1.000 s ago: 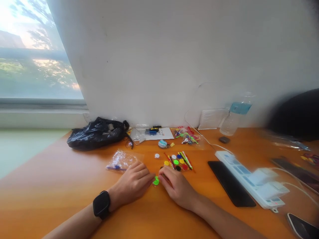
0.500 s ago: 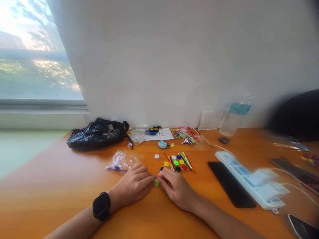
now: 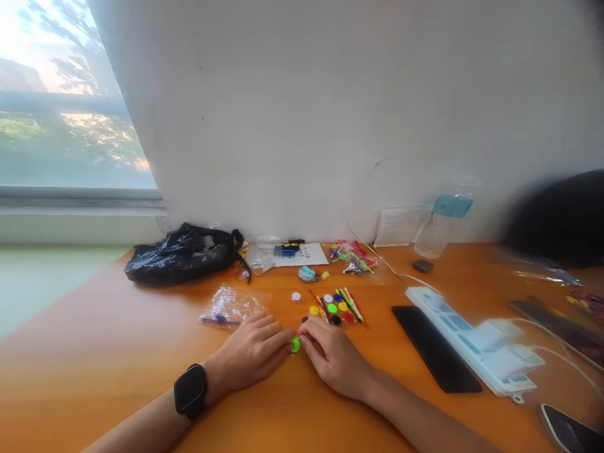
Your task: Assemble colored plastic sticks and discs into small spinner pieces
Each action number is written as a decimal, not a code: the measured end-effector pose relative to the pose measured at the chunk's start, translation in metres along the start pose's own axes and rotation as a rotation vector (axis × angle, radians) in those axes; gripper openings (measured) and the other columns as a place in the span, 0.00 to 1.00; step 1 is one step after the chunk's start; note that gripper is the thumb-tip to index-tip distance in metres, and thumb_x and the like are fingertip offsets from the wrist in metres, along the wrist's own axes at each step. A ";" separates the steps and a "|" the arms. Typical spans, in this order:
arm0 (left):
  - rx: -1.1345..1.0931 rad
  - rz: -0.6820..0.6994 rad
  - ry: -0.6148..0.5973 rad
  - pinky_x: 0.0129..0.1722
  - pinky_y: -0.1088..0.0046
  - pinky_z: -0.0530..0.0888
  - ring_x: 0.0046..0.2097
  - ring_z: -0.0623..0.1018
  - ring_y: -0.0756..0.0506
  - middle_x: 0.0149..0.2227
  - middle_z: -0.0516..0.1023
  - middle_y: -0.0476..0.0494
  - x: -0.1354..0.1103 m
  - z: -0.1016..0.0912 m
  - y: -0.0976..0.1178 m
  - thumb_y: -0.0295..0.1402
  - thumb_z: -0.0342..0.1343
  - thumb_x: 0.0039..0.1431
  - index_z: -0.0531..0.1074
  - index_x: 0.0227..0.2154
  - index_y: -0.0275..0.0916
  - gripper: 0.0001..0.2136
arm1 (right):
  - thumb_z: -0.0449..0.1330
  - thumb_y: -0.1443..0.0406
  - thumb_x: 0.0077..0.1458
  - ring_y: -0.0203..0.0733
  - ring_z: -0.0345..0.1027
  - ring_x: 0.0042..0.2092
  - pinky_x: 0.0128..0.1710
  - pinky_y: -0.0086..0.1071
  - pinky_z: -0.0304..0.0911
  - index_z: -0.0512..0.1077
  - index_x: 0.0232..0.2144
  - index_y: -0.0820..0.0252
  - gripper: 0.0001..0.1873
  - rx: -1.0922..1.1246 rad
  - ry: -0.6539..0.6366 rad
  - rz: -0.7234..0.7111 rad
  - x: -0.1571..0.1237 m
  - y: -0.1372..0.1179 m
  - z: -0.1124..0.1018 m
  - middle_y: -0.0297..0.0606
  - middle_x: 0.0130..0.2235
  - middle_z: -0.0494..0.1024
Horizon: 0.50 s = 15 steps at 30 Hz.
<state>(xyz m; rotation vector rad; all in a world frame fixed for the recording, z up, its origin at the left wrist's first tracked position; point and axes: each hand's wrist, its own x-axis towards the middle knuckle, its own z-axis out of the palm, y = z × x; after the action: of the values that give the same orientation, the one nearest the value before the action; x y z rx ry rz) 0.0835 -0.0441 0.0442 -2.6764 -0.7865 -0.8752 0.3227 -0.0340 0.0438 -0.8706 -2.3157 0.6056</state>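
Note:
A small bright green disc (image 3: 295, 345) shows between my two hands, close above the wooden table. My left hand (image 3: 257, 346), with a black watch at its wrist, pinches the disc's left side between thumb and fingers. From the other side my right hand (image 3: 333, 358) has its thumb and fingertips closed at the disc's edge; whether they grip the disc or a smaller piece on it is hidden. Just beyond my right hand lie colored round discs (image 3: 333, 308) and thin colored sticks (image 3: 353, 305). A single white disc (image 3: 296, 296) sits apart from them.
A clear zip bag (image 3: 231, 306) lies beyond my left hand, with a black plastic bag (image 3: 184, 255) behind it. To the right are a black phone (image 3: 436, 349), a white power strip (image 3: 465, 336) with plugs and cables, and a plastic bottle (image 3: 436, 229). Paper (image 3: 309, 254) lies near the wall.
My hands stay together around the green disc, almost unmoved. More of the disc's bright green face shows now. The whole view has shifted very slightly.

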 end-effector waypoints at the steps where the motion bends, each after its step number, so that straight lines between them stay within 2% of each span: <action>1: 0.003 0.002 -0.005 0.32 0.64 0.62 0.30 0.67 0.45 0.29 0.73 0.47 0.000 0.000 0.000 0.27 0.52 0.72 0.73 0.42 0.39 0.05 | 0.51 0.67 0.72 0.41 0.67 0.38 0.39 0.33 0.60 0.67 0.38 0.55 0.08 0.002 -0.004 0.013 0.000 0.000 0.000 0.36 0.38 0.73; 5: -0.008 0.000 -0.048 0.31 0.64 0.61 0.30 0.67 0.45 0.29 0.73 0.47 0.000 0.002 -0.001 0.29 0.52 0.73 0.72 0.39 0.39 0.06 | 0.53 0.67 0.70 0.40 0.66 0.35 0.35 0.32 0.57 0.65 0.39 0.55 0.04 -0.007 -0.022 0.058 -0.002 0.002 0.001 0.34 0.36 0.74; 15: -0.042 -0.017 -0.090 0.33 0.66 0.64 0.32 0.70 0.45 0.33 0.76 0.45 0.001 0.001 0.000 0.28 0.51 0.74 0.71 0.38 0.40 0.07 | 0.53 0.68 0.68 0.40 0.66 0.33 0.34 0.32 0.53 0.63 0.35 0.55 0.07 -0.112 -0.057 0.081 -0.003 0.001 0.001 0.33 0.33 0.73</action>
<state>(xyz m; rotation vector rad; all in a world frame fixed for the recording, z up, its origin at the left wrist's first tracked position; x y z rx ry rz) 0.0849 -0.0438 0.0439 -2.7663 -0.8207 -0.7885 0.3241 -0.0358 0.0418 -1.0154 -2.3938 0.5452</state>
